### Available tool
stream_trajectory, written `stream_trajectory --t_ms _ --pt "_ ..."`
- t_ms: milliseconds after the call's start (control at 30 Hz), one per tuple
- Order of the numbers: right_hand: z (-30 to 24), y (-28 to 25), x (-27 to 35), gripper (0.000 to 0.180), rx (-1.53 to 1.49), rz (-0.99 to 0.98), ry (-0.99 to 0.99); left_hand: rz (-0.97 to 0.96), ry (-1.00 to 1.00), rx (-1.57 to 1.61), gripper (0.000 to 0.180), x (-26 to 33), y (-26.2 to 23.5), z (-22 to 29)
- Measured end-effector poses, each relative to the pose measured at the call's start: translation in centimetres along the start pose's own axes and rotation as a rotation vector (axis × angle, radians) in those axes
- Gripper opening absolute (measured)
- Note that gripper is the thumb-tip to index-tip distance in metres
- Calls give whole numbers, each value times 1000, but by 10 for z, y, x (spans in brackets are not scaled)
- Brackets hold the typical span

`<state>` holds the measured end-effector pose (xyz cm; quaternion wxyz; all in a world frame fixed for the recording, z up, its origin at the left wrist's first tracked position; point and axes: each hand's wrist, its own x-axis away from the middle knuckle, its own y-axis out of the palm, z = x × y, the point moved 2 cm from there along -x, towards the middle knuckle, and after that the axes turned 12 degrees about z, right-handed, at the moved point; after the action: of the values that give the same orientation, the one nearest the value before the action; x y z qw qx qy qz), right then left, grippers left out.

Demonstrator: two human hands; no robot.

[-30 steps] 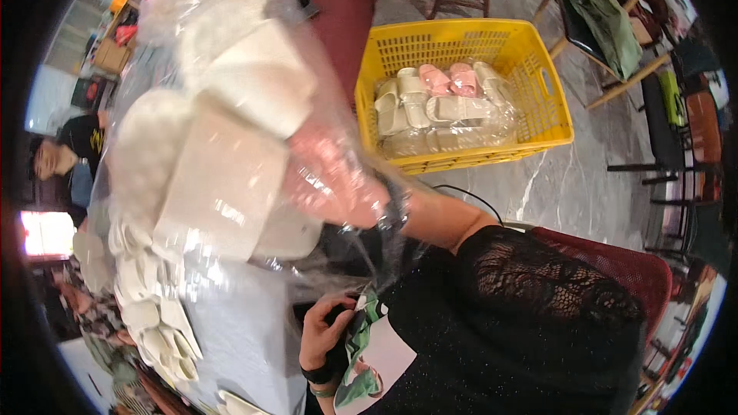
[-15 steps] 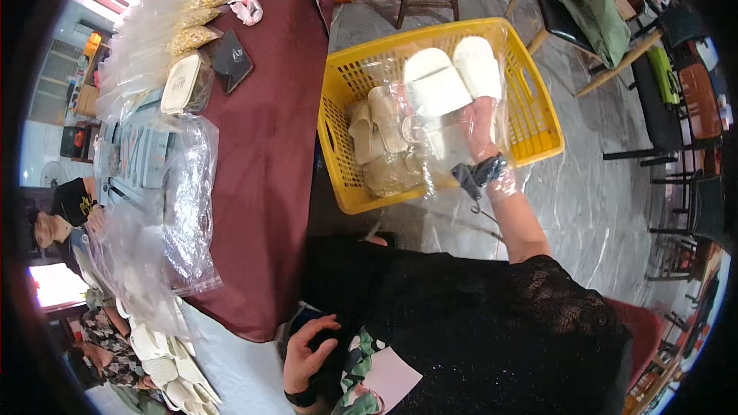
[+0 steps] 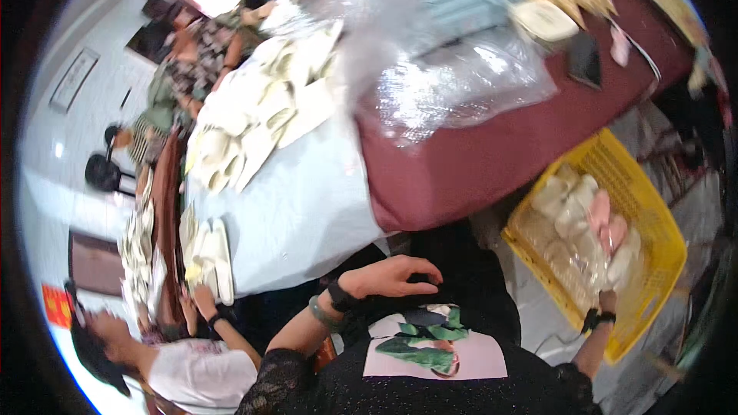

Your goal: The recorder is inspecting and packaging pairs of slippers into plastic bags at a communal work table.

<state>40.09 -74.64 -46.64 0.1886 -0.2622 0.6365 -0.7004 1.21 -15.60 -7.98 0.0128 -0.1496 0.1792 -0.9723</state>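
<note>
My left hand (image 3: 392,277) hovers over my lap, holding nothing, its fingers loosely bent and apart. At the lower right, my right hand (image 3: 608,301) reaches into a yellow plastic basket (image 3: 642,184). Its fingers are blurred and hidden by clear plastic, so I cannot tell whether it grips anything. Just beyond it lie a pair of pink slippers (image 3: 606,223) and a pale slipper (image 3: 624,260). Several more cream slippers (image 3: 565,204) in clear wrapping fill the basket's left part.
A table with a maroon cloth (image 3: 461,184) and a pale blue cover (image 3: 300,230) stands ahead. It bears many white slippers (image 3: 261,107), clear plastic bags (image 3: 461,84), a lidded container (image 3: 544,21) and a dark phone (image 3: 586,58). A co-worker in a white shirt (image 3: 204,373) sits close on my left.
My view has swung left, bringing the slipper piles and the co-worker into sight. The white pair no longer shows above my right hand; pink slippers now show in the basket.
</note>
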Motion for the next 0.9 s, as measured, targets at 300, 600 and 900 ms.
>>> stream_trajectory --t_ms 300,600,900 --pt "-328 -392 -131 23 -689 344 -236 904 29 -3 7 63 -39 40" --pt "-593 -635 -94 36 -436 1099 -1281 1470 407 -669 70 39 -151 60" --pt "-608 -523 -128 15 120 430 -1379 963 189 -621 12 50 -147 -16"
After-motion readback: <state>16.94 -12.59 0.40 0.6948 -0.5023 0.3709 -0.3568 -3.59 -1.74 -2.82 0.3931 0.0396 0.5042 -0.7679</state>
